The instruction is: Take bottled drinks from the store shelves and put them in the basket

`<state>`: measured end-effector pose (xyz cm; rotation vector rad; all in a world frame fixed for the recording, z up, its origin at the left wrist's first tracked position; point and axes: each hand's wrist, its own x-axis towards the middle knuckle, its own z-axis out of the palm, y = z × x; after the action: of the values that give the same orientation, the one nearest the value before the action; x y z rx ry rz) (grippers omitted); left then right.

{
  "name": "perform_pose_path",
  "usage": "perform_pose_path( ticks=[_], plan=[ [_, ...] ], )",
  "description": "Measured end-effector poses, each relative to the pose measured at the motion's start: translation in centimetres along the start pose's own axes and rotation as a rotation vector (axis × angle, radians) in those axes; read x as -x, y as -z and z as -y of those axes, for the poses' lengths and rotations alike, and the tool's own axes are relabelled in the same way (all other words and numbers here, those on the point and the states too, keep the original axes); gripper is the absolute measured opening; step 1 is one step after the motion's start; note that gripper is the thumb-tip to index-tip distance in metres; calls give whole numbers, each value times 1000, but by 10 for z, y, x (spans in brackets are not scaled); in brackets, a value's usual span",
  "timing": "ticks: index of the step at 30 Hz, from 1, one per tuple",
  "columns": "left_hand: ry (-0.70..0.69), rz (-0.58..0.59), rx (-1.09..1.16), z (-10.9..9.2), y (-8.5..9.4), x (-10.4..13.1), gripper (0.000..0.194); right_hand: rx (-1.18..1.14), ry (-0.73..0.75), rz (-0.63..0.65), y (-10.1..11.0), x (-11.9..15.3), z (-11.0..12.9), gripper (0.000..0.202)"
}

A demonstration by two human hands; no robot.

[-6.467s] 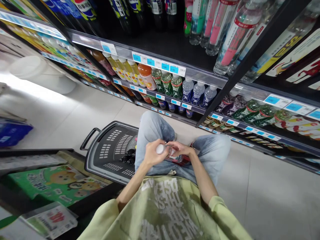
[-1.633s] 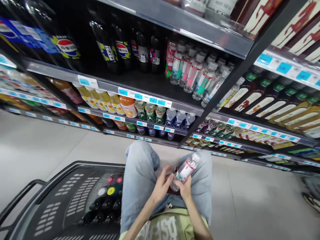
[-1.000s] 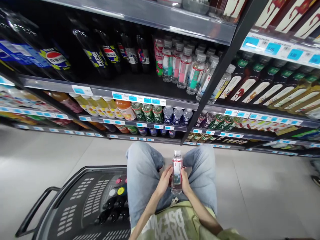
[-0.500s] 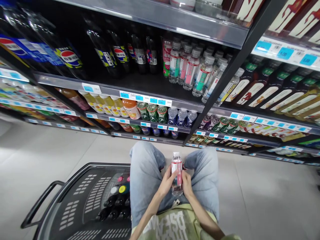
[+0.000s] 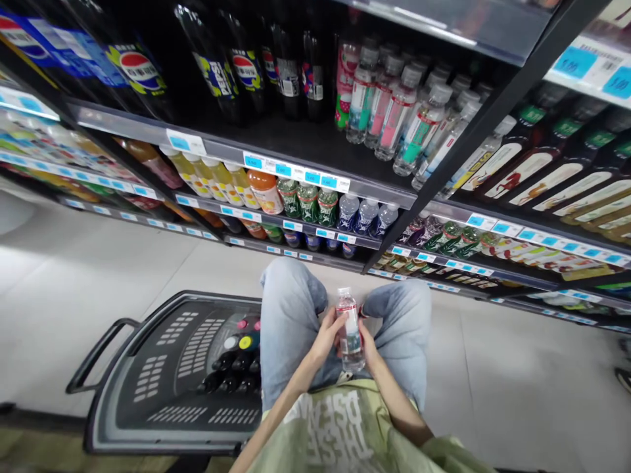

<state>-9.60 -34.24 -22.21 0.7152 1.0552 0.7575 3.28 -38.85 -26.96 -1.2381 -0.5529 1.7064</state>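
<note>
A clear plastic bottle with a white cap and a mostly white, red-edged label stands nearly upright between my knees. My left hand wraps its left side, fingers reaching onto the label. On the opposite side my right hand grips it too, with part of its fingers hidden behind the bottle. Beside my left leg is a grey shopping basket. Dark-capped bottles lie in it, along with a yellow-capped bottle and a white-capped one.
A drinks shelf runs across in front of my knees. Similar clear bottles stand on its upper level, with cola bottles to their left. The basket's handle sticks out leftward. Someone's shoe shows at the far right.
The bottle has turned in my hands: its pink label panel faced me before, and a white part with small print shows now. My view has shifted, so the shelf sits higher.
</note>
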Motion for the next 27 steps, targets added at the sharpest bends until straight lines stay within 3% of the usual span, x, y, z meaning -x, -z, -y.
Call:
perform_pose_path(
  ticks=[2,9,13,17,23,27],
  plan=[
    [46,13,75,-3,-3,3,68,-9,-88,65,3,5,8,84],
    [0,14,191,-13,-8,9,61,115,-464,294,19,16,19,113],
    [17,-5,202,-9,-8,9,69,114,-541,354,17,15,22,120],
    [13,-44,266,-6,-9,5,68,137,-479,293,10,14,19,119],
    [5,-122,379,-6,-9,-1,64,110,-193,82,-11,29,5,92],
    [-4,-144,365,-4,-8,-5,62,239,-107,59,-13,39,9,73]
  ],
)
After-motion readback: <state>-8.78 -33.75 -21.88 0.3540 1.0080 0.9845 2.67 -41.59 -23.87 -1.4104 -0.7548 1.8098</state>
